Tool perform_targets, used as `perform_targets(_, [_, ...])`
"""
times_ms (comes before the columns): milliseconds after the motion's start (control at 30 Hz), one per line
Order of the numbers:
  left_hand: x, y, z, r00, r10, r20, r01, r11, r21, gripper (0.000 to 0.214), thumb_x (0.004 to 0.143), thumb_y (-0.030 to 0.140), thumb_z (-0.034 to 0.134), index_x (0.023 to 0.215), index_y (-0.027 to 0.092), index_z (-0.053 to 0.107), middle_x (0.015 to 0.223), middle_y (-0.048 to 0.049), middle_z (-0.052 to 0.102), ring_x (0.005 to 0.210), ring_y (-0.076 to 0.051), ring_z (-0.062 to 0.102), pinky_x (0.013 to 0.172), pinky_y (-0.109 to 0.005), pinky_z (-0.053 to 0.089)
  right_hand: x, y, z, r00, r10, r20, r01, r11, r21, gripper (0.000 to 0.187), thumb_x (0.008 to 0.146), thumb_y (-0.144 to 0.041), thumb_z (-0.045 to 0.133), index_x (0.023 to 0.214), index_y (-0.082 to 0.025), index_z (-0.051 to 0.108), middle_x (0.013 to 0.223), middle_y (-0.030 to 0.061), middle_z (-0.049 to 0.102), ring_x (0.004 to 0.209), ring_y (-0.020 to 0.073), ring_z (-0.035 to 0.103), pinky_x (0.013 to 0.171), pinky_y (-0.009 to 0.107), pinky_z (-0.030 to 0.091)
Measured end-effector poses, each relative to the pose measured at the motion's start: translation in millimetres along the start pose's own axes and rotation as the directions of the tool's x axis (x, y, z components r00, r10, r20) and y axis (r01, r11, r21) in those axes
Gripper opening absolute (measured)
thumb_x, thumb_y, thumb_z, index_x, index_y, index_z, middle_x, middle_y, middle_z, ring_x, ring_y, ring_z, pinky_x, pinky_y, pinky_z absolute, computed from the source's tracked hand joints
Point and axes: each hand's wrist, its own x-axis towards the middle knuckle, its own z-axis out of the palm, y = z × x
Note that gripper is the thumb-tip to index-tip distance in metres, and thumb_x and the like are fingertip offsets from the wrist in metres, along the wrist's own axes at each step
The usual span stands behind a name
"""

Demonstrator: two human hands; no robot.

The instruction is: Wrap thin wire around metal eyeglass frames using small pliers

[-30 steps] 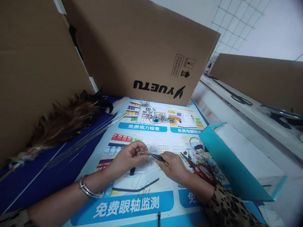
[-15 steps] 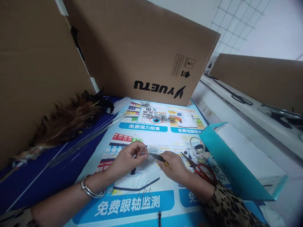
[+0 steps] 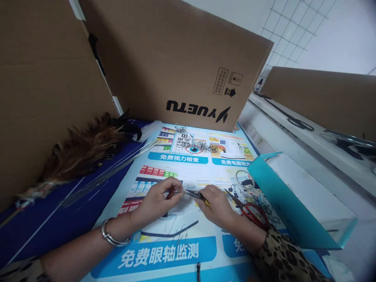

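Note:
Over the printed sheet, my left hand [image 3: 164,197] pinches a small piece of bent wire [image 3: 179,192] between thumb and fingers; its exact shape is too small to make out. Facing it, my right hand [image 3: 216,205] grips pliers [image 3: 195,194] with dark jaws and a yellow-and-black handle. The plier tips point left and reach the wire at my left fingertips. Whether the jaws are clamped on it I cannot tell. Below my hands, several thin bent wires [image 3: 182,234] lie on the sheet. Red-handled scissors [image 3: 254,213] rest just right of my right wrist.
A teal open box [image 3: 289,207] stands at the right, beside a coil of wire [image 3: 244,178]. Small tangled wire pieces [image 3: 202,146] lie at the back before a cardboard box [image 3: 141,66]. Long straight wires [image 3: 114,168] and a feather duster [image 3: 85,149] are at the left.
Both hands stay nearly in place. The plier tips and the wire have shifted only very slightly; my grips look the same.

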Motion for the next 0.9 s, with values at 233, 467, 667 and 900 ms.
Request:
perform_targets(233, [-0.5,0.4,-0.1,1.000,0.030,-0.007,-0.029,0.998,0.060,0.003,0.078,0.019,0.054,0.079,0.018,0.051,0.072,0.0009,0.053,0.061,-0.011,0.047,0.055,-0.021,0.040,-0.5,-2.8,-1.7,1.000,-0.015,0.003,0.015,1.000,-0.026,0.016,0.084,-0.032,0.050,0.084,-0.018,0.056,0.083,0.0055,0.056,0.082,0.0174,0.050,0.071,0.027,0.038])
perform_targets(467, [-0.9,2.4,0.7,0.998,0.057,-0.036,-0.051,0.988,0.148,0.002,0.076,0.016,0.053,0.077,0.018,0.051,0.068,0.0022,0.053,0.059,-0.011,0.048,0.058,-0.021,0.040,-1.6,-3.9,0.6,1.000,0.009,-0.005,-0.009,0.997,-0.073,0.017,0.085,-0.033,0.049,0.087,-0.018,0.057,0.083,0.0056,0.057,0.081,0.0177,0.051,0.070,0.027,0.038])
perform_targets(667, [-1.6,2.1,1.1,0.998,0.051,-0.047,-0.041,0.983,0.181,0.002,0.077,0.018,0.053,0.078,0.018,0.052,0.069,0.0023,0.054,0.060,-0.011,0.050,0.057,-0.021,0.040,-2.0,-4.1,1.3,1.000,0.017,0.013,-0.016,0.993,-0.118,0.018,0.085,-0.033,0.047,0.087,-0.018,0.057,0.082,0.0053,0.059,0.078,0.0178,0.052,0.066,0.026,0.037])
perform_targets(900, [-1.7,1.1,0.2,0.998,0.051,-0.031,-0.045,0.981,0.187,0.002,0.077,0.018,0.054,0.077,0.019,0.052,0.070,0.0020,0.055,0.061,-0.011,0.051,0.058,-0.022,0.041,-1.8,-5.0,0.0,0.998,0.043,0.043,-0.036,0.990,-0.134,0.018,0.085,-0.033,0.048,0.085,-0.018,0.057,0.081,0.0051,0.060,0.077,0.0175,0.053,0.065,0.025,0.036])
